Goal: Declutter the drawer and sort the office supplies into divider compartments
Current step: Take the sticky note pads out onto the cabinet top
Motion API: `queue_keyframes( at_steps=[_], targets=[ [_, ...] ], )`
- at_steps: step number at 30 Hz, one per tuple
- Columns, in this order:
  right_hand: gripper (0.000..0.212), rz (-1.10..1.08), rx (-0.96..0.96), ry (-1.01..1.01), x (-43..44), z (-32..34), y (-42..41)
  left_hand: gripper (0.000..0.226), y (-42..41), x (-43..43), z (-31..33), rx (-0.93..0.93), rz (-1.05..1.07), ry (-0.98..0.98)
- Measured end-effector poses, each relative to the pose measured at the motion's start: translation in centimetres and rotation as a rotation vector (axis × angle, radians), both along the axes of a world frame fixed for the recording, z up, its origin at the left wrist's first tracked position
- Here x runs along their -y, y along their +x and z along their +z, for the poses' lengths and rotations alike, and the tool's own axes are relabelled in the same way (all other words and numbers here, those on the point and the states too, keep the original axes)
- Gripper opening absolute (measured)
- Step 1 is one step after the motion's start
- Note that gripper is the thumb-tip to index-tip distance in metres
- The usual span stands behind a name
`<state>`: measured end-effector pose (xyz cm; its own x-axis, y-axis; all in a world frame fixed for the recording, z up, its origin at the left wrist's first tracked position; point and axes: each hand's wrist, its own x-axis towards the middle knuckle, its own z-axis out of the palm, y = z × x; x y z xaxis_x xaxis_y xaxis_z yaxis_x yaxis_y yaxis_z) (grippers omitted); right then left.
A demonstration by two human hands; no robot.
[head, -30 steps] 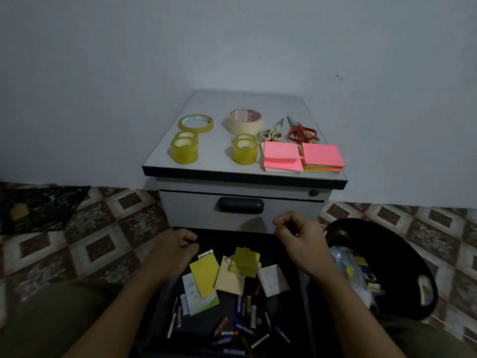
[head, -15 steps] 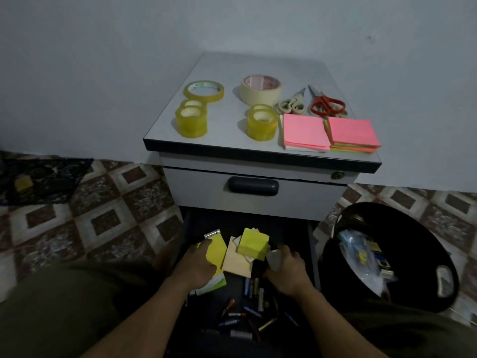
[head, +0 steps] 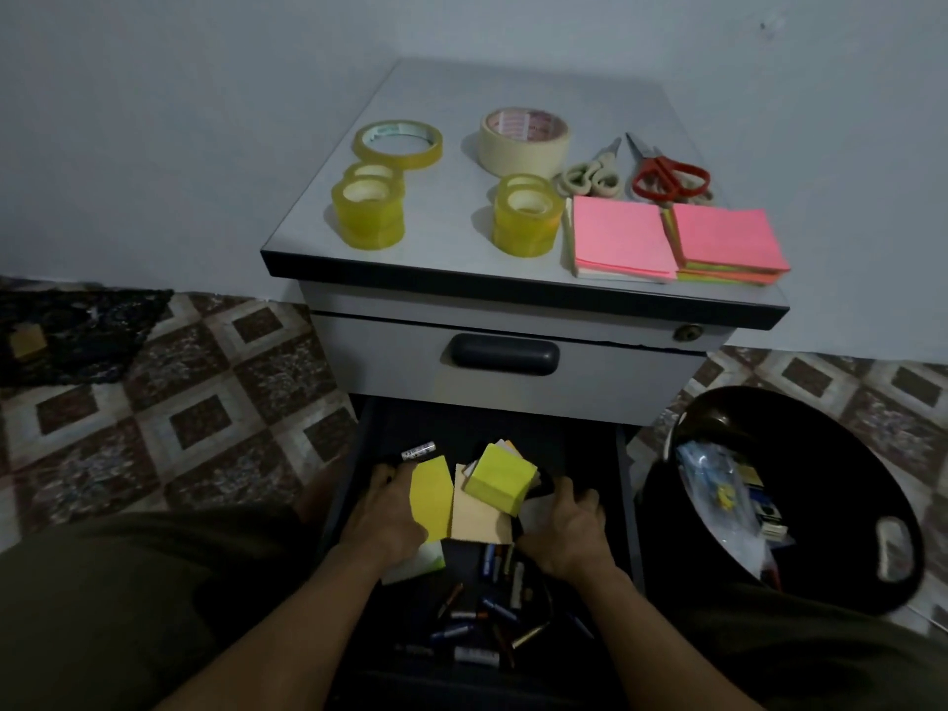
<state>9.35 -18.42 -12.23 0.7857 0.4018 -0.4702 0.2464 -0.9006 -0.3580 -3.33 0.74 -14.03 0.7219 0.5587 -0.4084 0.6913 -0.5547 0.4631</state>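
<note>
Drawer, pulled open at 6 o'clock in the view under a grey cabinet, dark inside and cluttered. Both hands are now down inside it; a second ago they hovered above it as loose fists.

The left hand lies at 9 o'clock of the paper pile, fingers stretched forward along a yellow sheet; whether it pinches the sheet cannot be told. The right hand sits at 3 o'clock of the pile, fingers bent inward toward a thick yellow sticky pad; whether it holds anything cannot be told. Half a second ago this hand was closer to the middle of the drawer.

The pad rests tilted on a tan sheet. A silver battery lies at 11 o'clock of the pile, and loose batteries and pens at 6 o'clock.

On the cabinet top, at 12 o'clock, stand tape rolls, two pairs of scissors and pink sticky pads. A black bin holding scraps sits at 4 o'clock.
</note>
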Motion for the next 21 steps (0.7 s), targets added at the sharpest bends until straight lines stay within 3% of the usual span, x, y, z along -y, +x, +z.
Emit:
queue_keyframes(
  at_steps=[5,10,15,17,21],
  targets=[
    [0.095,0.028,0.011,-0.016,0.4,0.0,-0.7,0.100,-0.6,-0.3,0.5,-0.101,-0.119,-0.047],
    [0.092,0.037,0.005,0.030,1.0,0.1,-1.5,0.061,-0.5,-1.1,1.0,0.033,-0.002,-0.201],
    [0.111,-0.026,-0.078,0.020,1.3,0.2,-1.4,0.045,-0.8,-0.9,0.9,0.019,-0.003,-0.120],
    [0.102,-0.031,-0.077,0.025,1.5,0.3,-1.3,0.042,-1.1,-0.2,1.0,-0.032,-0.064,-0.029],
    [0.069,-0.084,-0.091,0.110,1.5,0.4,-1.3,0.070,-1.4,1.5,0.6,-0.126,-0.101,0.131]
  ],
)
